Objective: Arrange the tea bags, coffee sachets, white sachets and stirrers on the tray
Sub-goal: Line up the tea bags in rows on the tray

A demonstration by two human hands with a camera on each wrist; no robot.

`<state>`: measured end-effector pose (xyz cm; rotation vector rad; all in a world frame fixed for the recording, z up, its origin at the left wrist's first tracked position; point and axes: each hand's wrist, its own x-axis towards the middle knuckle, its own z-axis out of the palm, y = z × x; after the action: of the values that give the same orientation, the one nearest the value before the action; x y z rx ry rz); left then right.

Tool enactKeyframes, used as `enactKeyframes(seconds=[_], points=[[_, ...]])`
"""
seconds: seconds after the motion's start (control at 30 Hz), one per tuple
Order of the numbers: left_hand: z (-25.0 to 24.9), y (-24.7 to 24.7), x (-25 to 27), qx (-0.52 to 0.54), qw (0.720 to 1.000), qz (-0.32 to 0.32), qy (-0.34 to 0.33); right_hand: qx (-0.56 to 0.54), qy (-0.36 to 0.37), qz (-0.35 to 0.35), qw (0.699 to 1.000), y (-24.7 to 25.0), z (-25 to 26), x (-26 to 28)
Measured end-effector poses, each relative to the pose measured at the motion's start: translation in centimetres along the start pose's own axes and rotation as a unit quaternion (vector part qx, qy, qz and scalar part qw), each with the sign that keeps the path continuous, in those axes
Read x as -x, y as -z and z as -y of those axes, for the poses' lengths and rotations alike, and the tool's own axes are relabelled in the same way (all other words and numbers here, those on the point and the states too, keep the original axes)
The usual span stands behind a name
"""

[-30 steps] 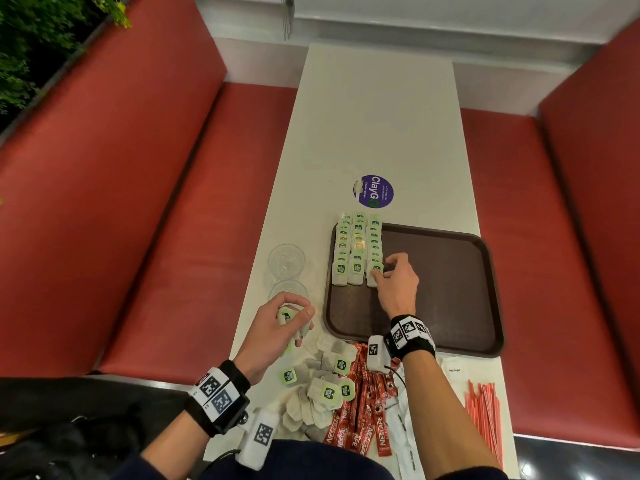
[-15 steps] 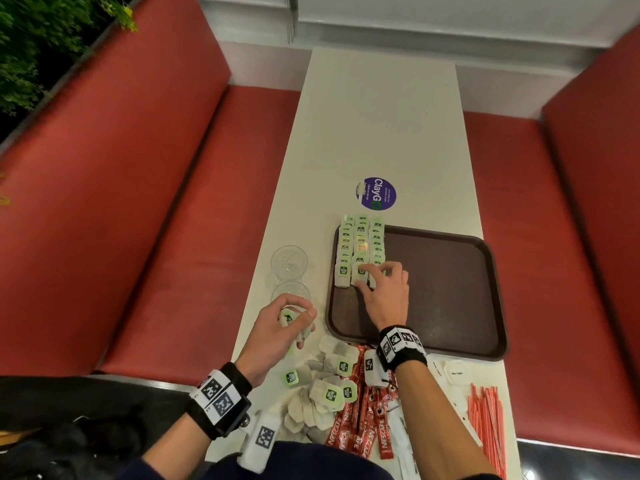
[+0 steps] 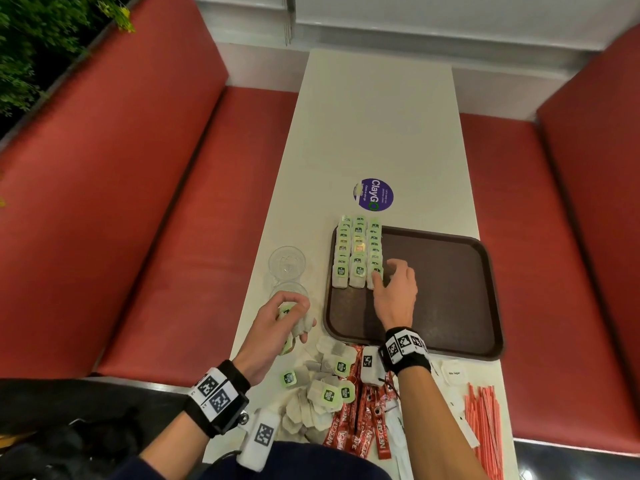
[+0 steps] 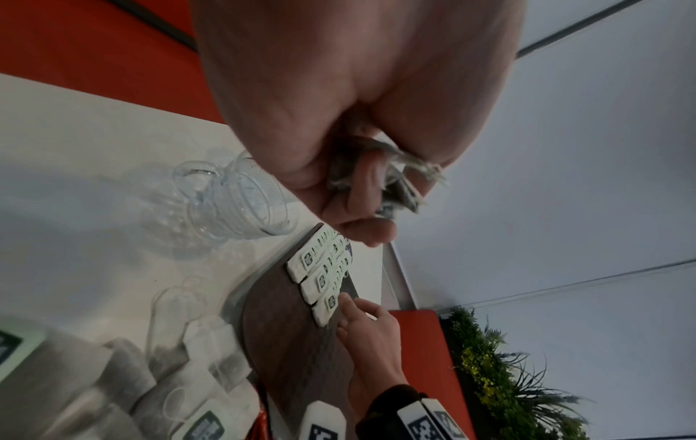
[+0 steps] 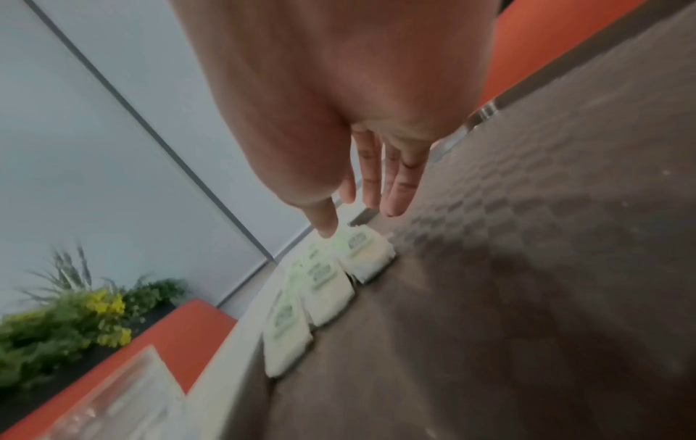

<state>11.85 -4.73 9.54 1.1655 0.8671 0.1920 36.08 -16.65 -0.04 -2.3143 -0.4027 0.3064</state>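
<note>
A dark brown tray (image 3: 443, 306) lies on the white table, with three rows of green-tagged tea bags (image 3: 358, 252) lined along its left side. My right hand (image 3: 389, 277) hovers over the tray with straight fingers, its thumb touching the nearest tea bag (image 5: 367, 253) of the right row. My left hand (image 3: 292, 318) is left of the tray, above the table, and grips a small bunch of tea bags (image 4: 391, 184). Loose tea bags (image 3: 322, 386), red coffee sachets (image 3: 360, 420), white sachets (image 3: 453, 375) and red stirrers (image 3: 483, 424) lie near the table's front edge.
Two clear glass cups (image 3: 287, 263) stand left of the tray, close to my left hand. A round purple sticker (image 3: 374, 195) sits beyond the tray. Red bench seats (image 3: 138, 237) flank the table on both sides. The tray's right part is bare.
My right hand slid back to the right end of the tea bag rows and its fingers straightened. The left hand stayed in place with its bunch.
</note>
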Motion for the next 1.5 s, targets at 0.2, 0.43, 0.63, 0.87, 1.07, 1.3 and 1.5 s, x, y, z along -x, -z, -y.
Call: enactKeyframes(seconds=[0.2,0.43,0.63,0.87,1.07,1.3,1.5], points=[[-0.1,0.3,-0.3,0.025,0.999,0.031,-0.004,-0.124,0.066,0.135,0.981,4.7,7.2,4.7],[-0.8,-0.8,0.1,0.034,0.998,0.011,-0.054,-0.199,0.074,0.29,0.933,7.0,10.7,9.8],[-1.6,-0.9,0.9,0.047,0.997,0.024,-0.058,-0.249,0.07,0.226,0.939,7.5,10.7,10.0],[-2.8,-1.2,1.4,0.044,0.994,0.018,-0.097,-0.404,0.001,0.163,0.9,7.8,11.4,10.8],[-3.6,-1.7,0.5,-0.041,0.991,-0.013,-0.13,-0.378,-0.014,0.213,0.901,7.6,10.9,11.2],[-2.7,-1.8,-0.2,-0.142,0.98,-0.029,-0.135,-0.219,0.059,0.209,0.951,8.0,8.5,10.3],[-1.8,-1.7,0.0,-0.111,0.985,-0.065,-0.113,-0.276,-0.075,0.144,0.947,4.2,5.4,9.0]])
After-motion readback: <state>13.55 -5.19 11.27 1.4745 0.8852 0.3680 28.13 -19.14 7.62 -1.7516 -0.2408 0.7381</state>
